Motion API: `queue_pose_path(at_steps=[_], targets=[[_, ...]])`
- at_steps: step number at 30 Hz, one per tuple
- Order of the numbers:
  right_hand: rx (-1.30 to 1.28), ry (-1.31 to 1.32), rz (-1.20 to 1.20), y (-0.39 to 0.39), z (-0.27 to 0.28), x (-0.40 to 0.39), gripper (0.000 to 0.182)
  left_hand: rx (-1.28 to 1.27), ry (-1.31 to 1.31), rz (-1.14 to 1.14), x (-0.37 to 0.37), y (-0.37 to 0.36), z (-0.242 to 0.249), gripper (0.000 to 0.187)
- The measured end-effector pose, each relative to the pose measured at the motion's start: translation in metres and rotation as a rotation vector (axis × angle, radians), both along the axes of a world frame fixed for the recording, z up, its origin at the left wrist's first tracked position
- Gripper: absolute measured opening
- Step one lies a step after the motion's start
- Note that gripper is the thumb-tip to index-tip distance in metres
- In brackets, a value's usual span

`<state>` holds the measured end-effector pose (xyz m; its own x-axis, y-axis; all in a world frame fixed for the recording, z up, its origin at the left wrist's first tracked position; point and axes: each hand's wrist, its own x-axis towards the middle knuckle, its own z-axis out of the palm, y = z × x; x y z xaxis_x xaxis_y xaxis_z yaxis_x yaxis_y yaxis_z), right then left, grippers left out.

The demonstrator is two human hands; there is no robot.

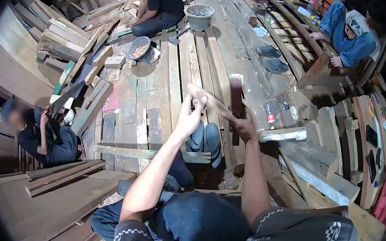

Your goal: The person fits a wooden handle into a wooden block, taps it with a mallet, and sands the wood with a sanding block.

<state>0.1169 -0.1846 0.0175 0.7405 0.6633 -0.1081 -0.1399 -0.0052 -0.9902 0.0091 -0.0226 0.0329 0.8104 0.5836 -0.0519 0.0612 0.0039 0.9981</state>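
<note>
I sit on a floor of wooden planks with both arms raised in front of me. My left hand (pixel 190 116) grips the near end of a light, narrow wooden piece (pixel 210 100) that slants down to the right. My right hand (pixel 242 125) holds an upright dark brown wooden block (pixel 236 97), which meets the far end of the light piece. My shoes (pixel 205 139) rest on the planks just below the hands.
One person (pixel 44 135) sits at the left holding a dark plank; another (pixel 157 8) works at the top, and a third in jeans (pixel 349 31) sits at the right. A grey basin (pixel 200 16), a bowl (pixel 139 48), sandals (pixel 272 59), a small bottle (pixel 270 117) and stacked planks (pixel 67 37) lie around.
</note>
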Motion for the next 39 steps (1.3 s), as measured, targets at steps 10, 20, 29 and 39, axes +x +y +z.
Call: queue_pose_path(at_steps=[10, 20, 29, 39], targets=[[-0.017, -0.049, -0.064, 0.003, -0.012, 0.004, 0.041, 0.012, -0.027, 0.093, -0.002, 0.011, 0.000, 0.039], [-0.068, -0.042, -0.080, 0.003, -0.010, 0.005, 0.046, -0.157, -0.099, 0.064, -0.001, 0.015, -0.003, 0.039], [0.003, 0.056, -0.160, -0.002, -0.016, 0.009, 0.037, -0.337, -0.160, 0.029, -0.003, 0.013, 0.003, 0.031], [0.260, 0.169, -0.259, -0.004, -0.016, 0.014, 0.021, -0.076, 0.072, -0.153, -0.005, 0.013, 0.003, 0.027]])
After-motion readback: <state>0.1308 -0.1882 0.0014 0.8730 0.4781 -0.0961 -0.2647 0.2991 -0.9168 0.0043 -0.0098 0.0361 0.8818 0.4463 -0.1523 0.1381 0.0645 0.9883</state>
